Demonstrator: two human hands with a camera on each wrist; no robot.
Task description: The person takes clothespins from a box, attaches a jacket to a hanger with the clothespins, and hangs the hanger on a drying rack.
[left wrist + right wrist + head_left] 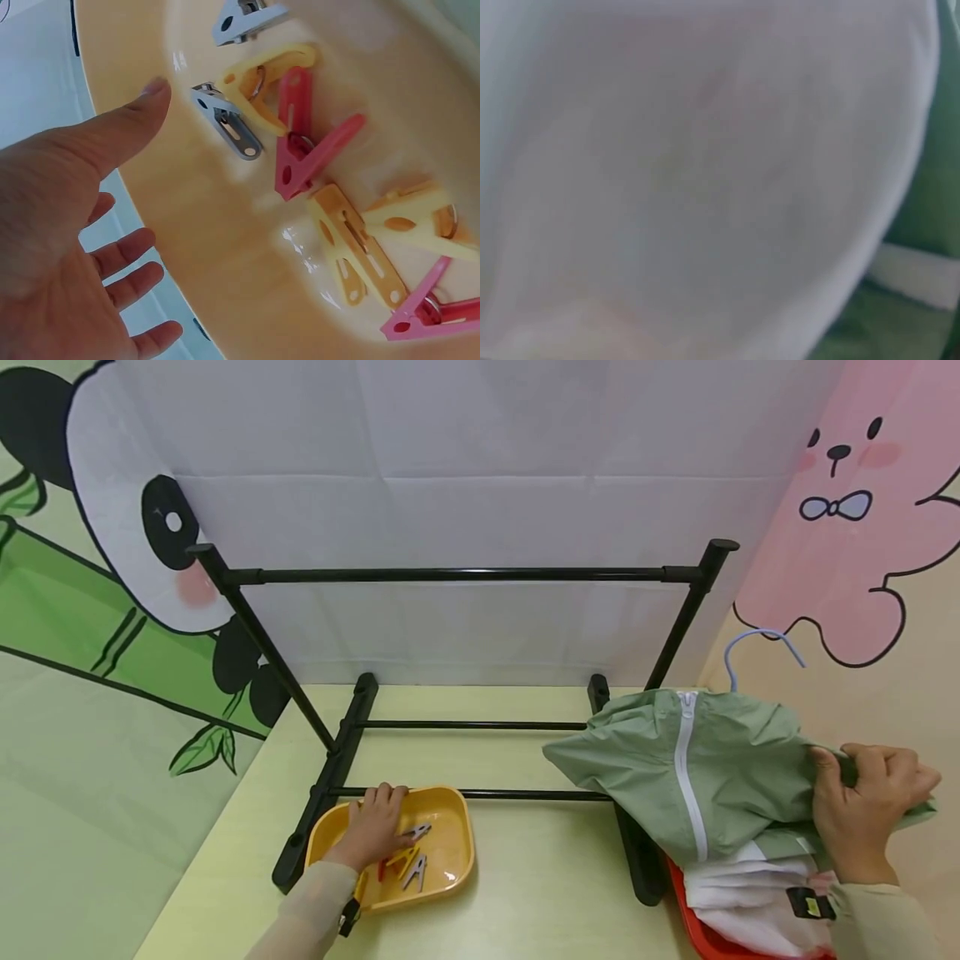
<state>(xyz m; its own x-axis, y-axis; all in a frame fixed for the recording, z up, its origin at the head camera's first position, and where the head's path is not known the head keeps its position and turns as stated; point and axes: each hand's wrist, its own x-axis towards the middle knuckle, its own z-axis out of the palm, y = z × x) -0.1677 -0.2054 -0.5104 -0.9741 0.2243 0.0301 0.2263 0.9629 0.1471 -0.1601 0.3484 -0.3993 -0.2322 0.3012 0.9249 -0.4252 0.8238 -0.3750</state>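
In the head view my left hand (372,828) is over the left rim of a yellow tray (457,878). Its thumb stretches over the inside, while the other fingers are loosely spread past the rim in the left wrist view. Several clothes pegs lie in the tray, among them a red peg (300,139), an orange-yellow peg (360,244) and a grey peg (229,124). At the right my right hand (862,806) grips the side of a green zip jacket (738,768), thumb in front. A blue hanger hook (761,633) sticks up from its collar. The right hand itself is not visible in the right wrist view.
A black clothes rack (450,575) stands on the pale yellow table (547,868), between both hands and the wall. Under the jacket, folded white cloth (731,902) sits in a red tray (678,893). Blurred white fabric (705,180) fills most of the right wrist view.
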